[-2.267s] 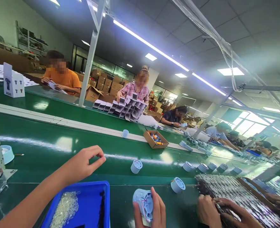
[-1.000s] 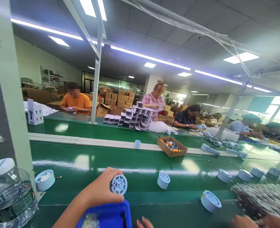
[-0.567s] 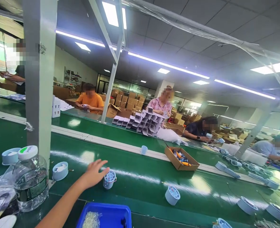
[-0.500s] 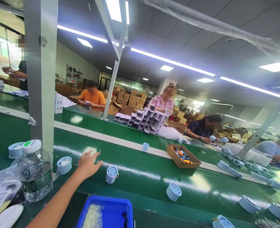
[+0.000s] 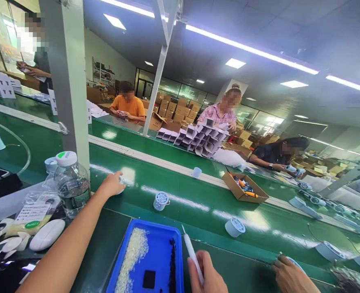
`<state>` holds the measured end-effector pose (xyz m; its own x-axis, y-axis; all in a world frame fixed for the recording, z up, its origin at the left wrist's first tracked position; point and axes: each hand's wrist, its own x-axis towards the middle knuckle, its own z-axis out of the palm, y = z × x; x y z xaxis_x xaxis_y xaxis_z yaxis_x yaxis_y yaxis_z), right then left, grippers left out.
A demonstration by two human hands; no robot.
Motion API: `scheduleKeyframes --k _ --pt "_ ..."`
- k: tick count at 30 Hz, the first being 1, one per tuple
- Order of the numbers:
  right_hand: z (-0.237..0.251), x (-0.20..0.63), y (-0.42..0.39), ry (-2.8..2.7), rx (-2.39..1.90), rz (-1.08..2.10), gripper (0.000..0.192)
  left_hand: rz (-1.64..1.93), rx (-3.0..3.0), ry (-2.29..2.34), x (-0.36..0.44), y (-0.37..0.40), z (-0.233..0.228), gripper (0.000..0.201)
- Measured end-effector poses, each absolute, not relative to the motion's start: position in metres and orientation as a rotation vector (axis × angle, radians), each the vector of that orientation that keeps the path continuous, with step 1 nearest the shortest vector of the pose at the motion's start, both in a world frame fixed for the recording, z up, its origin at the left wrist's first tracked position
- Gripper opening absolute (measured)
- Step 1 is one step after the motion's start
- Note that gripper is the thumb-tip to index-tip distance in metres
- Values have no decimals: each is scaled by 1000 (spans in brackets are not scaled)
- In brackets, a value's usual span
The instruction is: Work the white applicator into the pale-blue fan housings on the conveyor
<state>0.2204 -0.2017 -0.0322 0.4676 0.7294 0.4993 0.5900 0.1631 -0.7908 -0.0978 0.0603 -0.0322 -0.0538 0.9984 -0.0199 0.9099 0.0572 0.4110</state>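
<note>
On the green belt, the left hand wraps round a pale blue cup beside the water bottle. Near the blue tray, the right hand pinches a thin white stick.

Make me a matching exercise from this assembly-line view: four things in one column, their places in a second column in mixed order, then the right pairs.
Things
1. left hand
2. right hand
3. blue tray
4. cardboard box

Places
A. at the bottom edge of the view, holding a thin white tool
B. across the belt, by the pale strip, with orange and dark items inside
C. stretched out over the green conveyor belt, on a pale blue part
D. near side, between the two arms, holding whitish bits and small dark pieces

Pairs: 1-C, 2-A, 3-D, 4-B
</note>
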Motion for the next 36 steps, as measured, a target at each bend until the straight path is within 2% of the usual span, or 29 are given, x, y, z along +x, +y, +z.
scheduleKeyframes --k 3,6,11,18,36 --pt "-43 155 -182 -1268 -1512 278 20 707 1848 1833 -84 53 -18 58" --pt "-51 131 -164 -1299 -1422 551 21 956 1741 1640 -70 42 -2 48" --pt "-68 124 -151 -1243 -1229 777 27 1034 1432 1252 -59 29 21 39" --pt "-74 121 -153 -1317 -1242 823 22 1037 1329 1159 -60 22 31 30" --pt "-75 119 -153 -1334 -1282 770 22 1037 1362 1250 -56 20 31 31"
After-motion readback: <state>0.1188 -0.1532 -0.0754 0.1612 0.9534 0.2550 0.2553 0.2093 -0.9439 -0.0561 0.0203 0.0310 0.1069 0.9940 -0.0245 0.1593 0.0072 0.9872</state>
